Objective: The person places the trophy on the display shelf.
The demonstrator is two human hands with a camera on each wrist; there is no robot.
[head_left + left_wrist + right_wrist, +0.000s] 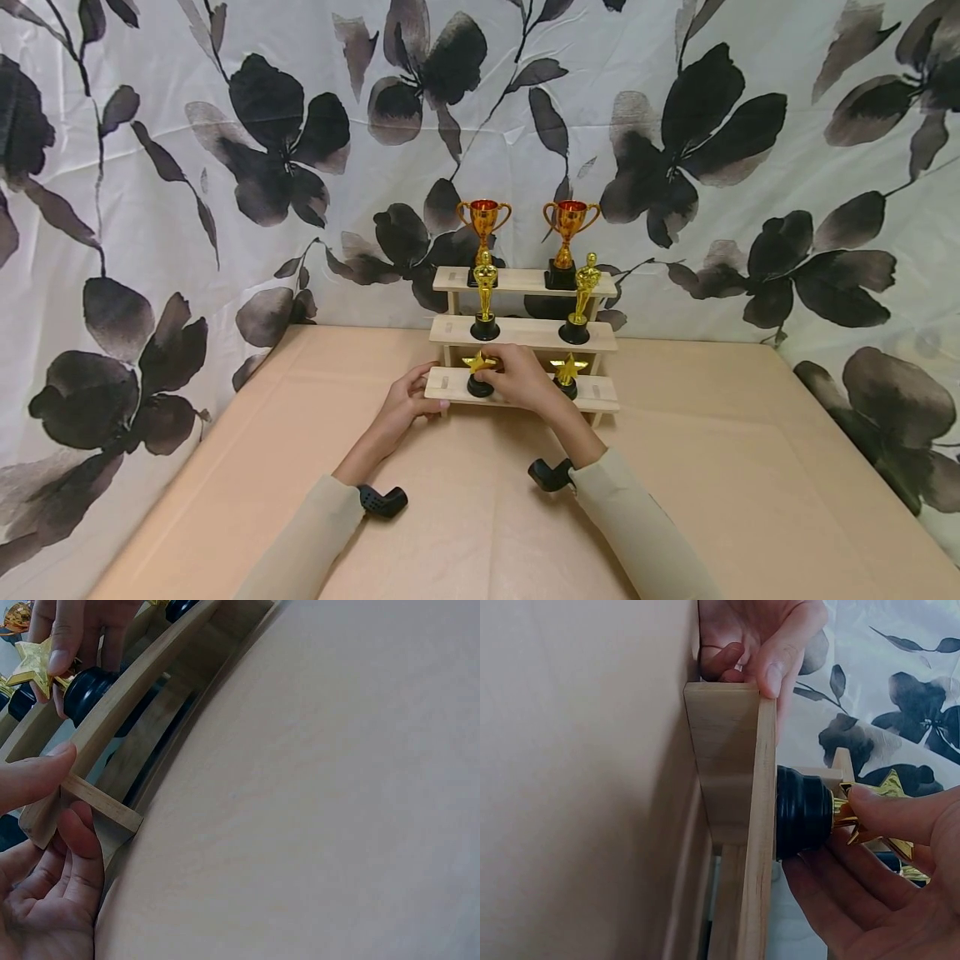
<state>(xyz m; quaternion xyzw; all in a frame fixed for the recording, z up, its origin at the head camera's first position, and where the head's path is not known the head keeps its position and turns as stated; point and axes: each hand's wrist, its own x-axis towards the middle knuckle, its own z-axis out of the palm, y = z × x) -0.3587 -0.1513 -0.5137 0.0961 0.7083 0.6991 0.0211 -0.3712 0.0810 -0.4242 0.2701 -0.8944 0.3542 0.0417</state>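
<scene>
A three-tier wooden display stand [448, 385] stands at the back of the table. My left hand [400, 408] grips the left end of its lowest board, with the thumb on the board's front edge in the left wrist view. On that board, my right hand [522, 380] pinches the left gold star trophy [802, 814] at the star, thumb on the near face. Its round black base sits against the board's top. A second star trophy [567, 372] stands at the right of the same tier, partly behind my right wrist.
Two gold statuette trophies, left [485, 287] and right [583, 292], stand on the middle tier. Above them are two cup trophies, left [484, 218] and right [569, 219]. A floral cloth [540, 75] hangs behind the tan-covered table [697, 467].
</scene>
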